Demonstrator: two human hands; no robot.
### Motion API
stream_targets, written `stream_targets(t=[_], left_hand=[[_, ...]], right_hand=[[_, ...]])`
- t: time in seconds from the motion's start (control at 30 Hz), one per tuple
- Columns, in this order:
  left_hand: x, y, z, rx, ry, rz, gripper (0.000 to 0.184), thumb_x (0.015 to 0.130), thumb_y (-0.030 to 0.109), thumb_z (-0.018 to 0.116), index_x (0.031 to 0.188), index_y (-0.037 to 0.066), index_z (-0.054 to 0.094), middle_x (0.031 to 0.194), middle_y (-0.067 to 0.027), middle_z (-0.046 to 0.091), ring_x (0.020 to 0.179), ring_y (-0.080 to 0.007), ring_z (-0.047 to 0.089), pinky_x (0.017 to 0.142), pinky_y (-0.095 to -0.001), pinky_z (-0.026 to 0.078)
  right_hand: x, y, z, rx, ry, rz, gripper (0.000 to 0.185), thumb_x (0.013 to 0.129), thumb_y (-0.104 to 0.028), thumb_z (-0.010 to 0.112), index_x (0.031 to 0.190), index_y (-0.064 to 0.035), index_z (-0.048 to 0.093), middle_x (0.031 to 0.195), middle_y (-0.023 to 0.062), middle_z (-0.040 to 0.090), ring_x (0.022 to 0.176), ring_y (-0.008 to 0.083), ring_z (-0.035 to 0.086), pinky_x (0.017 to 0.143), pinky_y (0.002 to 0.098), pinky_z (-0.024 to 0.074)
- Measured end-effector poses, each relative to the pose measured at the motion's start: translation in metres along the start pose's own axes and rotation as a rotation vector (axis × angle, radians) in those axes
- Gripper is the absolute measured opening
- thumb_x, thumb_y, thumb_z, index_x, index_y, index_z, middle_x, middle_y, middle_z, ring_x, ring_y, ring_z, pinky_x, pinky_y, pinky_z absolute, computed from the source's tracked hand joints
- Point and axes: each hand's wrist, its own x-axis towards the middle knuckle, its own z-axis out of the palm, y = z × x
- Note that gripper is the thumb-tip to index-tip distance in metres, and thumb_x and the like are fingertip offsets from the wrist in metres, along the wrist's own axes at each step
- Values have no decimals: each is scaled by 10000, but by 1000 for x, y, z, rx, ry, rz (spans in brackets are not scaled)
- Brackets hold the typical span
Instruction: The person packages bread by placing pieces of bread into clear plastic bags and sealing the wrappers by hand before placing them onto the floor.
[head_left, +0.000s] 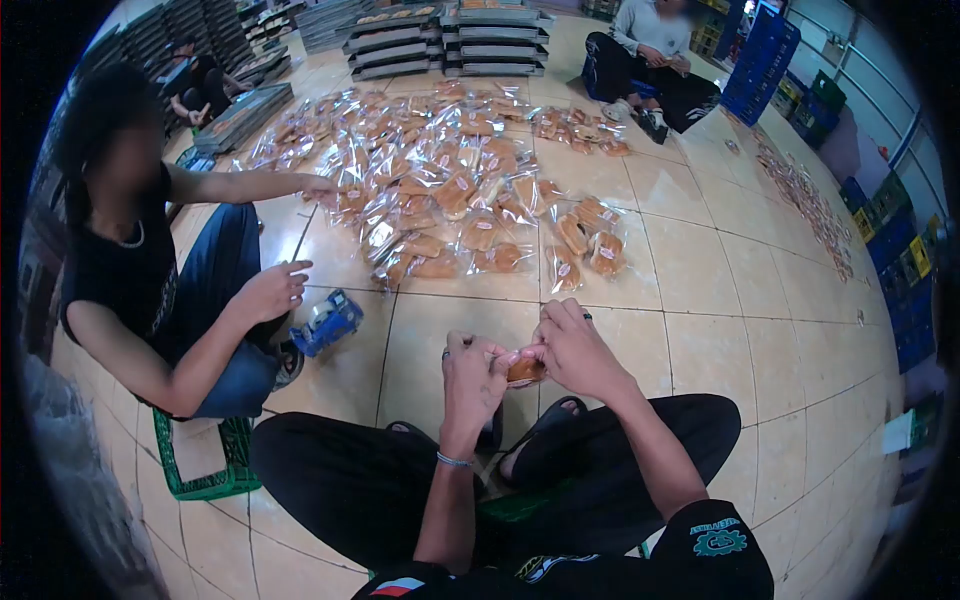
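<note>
Between my knees, both hands hold a bagged bread roll (pixel 526 374), brown with a small label near its bottom. My left hand (pixel 472 372) is closed, its thumb and fingertips pinching the bag's upper edge. From the other side, my right hand (pixel 575 345) pinches the same edge, and the two thumbs nearly meet. My fingers hide the top of the bag. Just beyond my hands, several bagged bread rolls (pixel 606 252) lie on the tiled floor (pixel 450 325).
A large heap of bagged bread (pixel 450 190) spreads ahead. At left a seated person (pixel 130 250) reaches into it, beside a blue tape dispenser (pixel 328 322) and green crate (pixel 205 490). Stacked trays (pixel 395 50) stand behind; another person (pixel 655 60) sits far right near blue crates (pixel 760 65).
</note>
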Motion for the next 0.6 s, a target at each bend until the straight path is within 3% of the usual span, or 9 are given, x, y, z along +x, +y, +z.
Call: stream_targets(t=[0.03, 0.1, 0.13, 0.2, 0.27, 0.33, 0.4, 0.47, 0.6], left_hand=[[2, -12, 4, -8, 8, -12, 128, 825, 116, 745, 879, 11, 695, 1070, -172, 549, 943, -273, 573, 778, -395, 472], [5, -34, 9, -698, -192, -150, 158, 874, 156, 738, 870, 4, 694, 1059, -132, 623, 955, -201, 611, 807, -348, 495], [6, -35, 8, -700, -178, -155, 158, 874, 156, 738, 870, 4, 694, 1059, -132, 623, 955, -201, 611, 807, -348, 495], [10, -38, 3, -1099, -415, -431, 173, 892, 166, 734, 860, 0, 695, 1039, -122, 683, 949, -160, 637, 850, -309, 505], [8, -33, 8, -1213, -334, -516, 138, 894, 130, 716, 845, 3, 693, 1017, -135, 699, 931, -170, 649, 858, -309, 506], [6, -32, 15, -1335, -264, -602, 111, 896, 94, 699, 830, 6, 691, 995, -149, 714, 913, -180, 661, 867, -309, 508], [7, -38, 21, -1223, -112, -577, 87, 916, 51, 644, 859, -1, 685, 1022, -151, 706, 946, -184, 659, 854, -320, 514], [8, -44, 21, -1220, -41, -506, 75, 920, 40, 628, 890, 4, 686, 1054, -153, 699, 969, -189, 656, 856, -315, 513], [11, -28, -3, -1235, 34, -360, 110, 923, 50, 632, 1018, 13, 674, 1142, -145, 671, 1044, -183, 631, 896, -304, 499]], right_hand=[[1, 7, 1, 126, -17, 37, 158, 812, -141, 710, 816, -16, 613, 891, 99, 528, 930, 298, 527, 814, 395, 458], [1, 15, 3, 253, -47, 65, 199, 814, -174, 734, 778, -12, 622, 886, 91, 530, 926, 275, 542, 804, 375, 463], [2, 17, 4, 432, -90, 204, 221, 820, -194, 743, 765, -7, 638, 892, 88, 550, 899, 251, 564, 779, 357, 465], [2, 24, 18, 618, -132, 339, 245, 826, -214, 752, 752, -2, 654, 899, 84, 570, 872, 227, 585, 753, 339, 466], [4, 27, 32, 1050, -190, 673, 253, 883, -215, 733, 809, 15, 660, 913, 38, 595, 746, 122, 555, 714, 278, 451], [0, 28, 43, 949, -214, 742, 231, 887, -220, 728, 853, 1, 669, 928, 53, 619, 759, 143, 581, 718, 290, 465], [5, 8, 37, 846, -238, 810, 217, 890, -225, 723, 897, -13, 677, 943, 69, 643, 772, 164, 607, 723, 302, 480], [6, -21, 24, 619, 62, 346, 222, 860, -219, 733, 1009, -61, 689, 969, 117, 658, 866, 267, 658, 743, 336, 527], [7, -18, 7, 451, -38, 57, 295, 863, -228, 737, 1110, -82, 671, 1009, 133, 672, 905, 302, 665, 768, 373, 538]])
